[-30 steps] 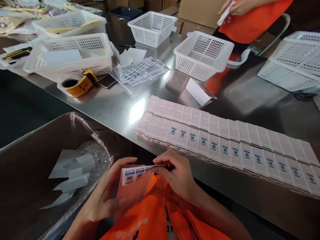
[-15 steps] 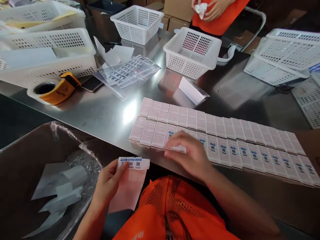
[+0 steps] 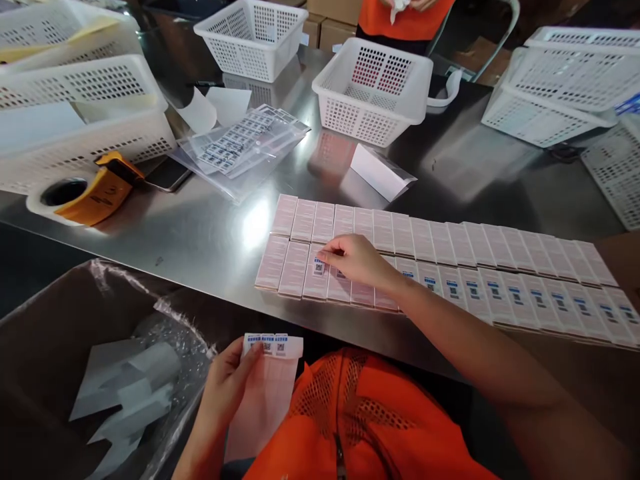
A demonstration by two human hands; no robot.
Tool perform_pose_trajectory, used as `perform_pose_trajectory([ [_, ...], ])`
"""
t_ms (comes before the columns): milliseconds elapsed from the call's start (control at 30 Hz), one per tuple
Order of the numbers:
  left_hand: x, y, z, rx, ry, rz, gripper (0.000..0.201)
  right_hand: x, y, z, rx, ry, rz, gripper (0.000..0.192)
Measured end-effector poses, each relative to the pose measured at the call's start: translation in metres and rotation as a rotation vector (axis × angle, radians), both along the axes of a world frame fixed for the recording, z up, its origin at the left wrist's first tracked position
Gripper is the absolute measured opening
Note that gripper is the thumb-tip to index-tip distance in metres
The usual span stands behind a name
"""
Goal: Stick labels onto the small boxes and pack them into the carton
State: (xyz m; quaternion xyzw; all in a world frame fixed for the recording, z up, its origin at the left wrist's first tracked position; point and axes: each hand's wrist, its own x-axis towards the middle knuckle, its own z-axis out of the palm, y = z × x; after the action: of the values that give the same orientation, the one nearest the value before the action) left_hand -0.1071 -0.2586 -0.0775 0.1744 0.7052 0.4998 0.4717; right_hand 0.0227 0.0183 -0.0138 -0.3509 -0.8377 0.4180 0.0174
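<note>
Label sheet (image 3: 266, 390), three labels (image 3: 281, 347) showing, in left grip (image 3: 226, 380); right grip (image 3: 357, 260) pinches one label (image 3: 319, 268) on one box (image 3: 315, 289).

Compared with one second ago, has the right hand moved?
Yes, forward: judged against the boxes, the right hand has gone from short of them to over them.

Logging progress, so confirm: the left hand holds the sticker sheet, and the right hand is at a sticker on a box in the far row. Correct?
Wrong row: the head view shows the right hand at a sticker on a box in the near row. The left hand does hold the sticker sheet.
</note>
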Motion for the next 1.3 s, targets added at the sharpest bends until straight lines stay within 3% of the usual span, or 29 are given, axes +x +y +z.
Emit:
perform_pose_trajectory([
  [433,-0.002,0.002,-0.003,-0.036,0.022,-0.019,0.041,-0.001,-0.007,0.000,0.133,0.044,-0.045,0.024],
  [567,-0.002,0.000,-0.002,-0.043,0.025,-0.016,0.039,0.001,-0.011,-0.006,0.157,0.125,-0.053,0.016],
  [667,-0.001,0.004,0.001,-0.025,0.033,-0.019,0.038,0.004,-0.013,-0.015,0.262,0.204,-0.097,0.010],
  [767,0.003,0.013,0.008,0.020,0.065,-0.023,0.038,0.008,-0.014,-0.018,0.331,0.287,-0.216,0.076],
  [800,0.005,0.017,0.011,0.033,0.091,-0.022,0.037,0.009,-0.016,-0.016,0.322,0.327,-0.249,0.093],
  [833,0.007,0.021,0.014,0.044,0.125,-0.017,0.037,0.011,-0.020,-0.013,0.299,0.372,-0.257,0.096],
  [900,0.010,0.028,0.020,0.063,0.197,-0.010,0.035,0.013,-0.031,-0.003,0.227,0.435,-0.150,0.067],
  [1000,0.011,0.035,0.027,0.085,0.270,-0.026,0.034,0.015,-0.054,0.013,0.154,0.380,0.146,0.021],
  [1067,0.011,0.036,0.030,0.089,0.290,-0.042,0.034,0.016,-0.068,0.018,0.200,0.316,0.253,0.012],
  [1200,0.012,0.036,0.032,0.074,0.304,-0.050,0.037,0.017,-0.084,0.018,0.355,0.313,0.309,0.008],
  [1300,0.010,0.037,0.029,0.064,0.282,-0.035,0.037,0.016,-0.080,0.022,0.261,0.400,0.344,0.014],
])
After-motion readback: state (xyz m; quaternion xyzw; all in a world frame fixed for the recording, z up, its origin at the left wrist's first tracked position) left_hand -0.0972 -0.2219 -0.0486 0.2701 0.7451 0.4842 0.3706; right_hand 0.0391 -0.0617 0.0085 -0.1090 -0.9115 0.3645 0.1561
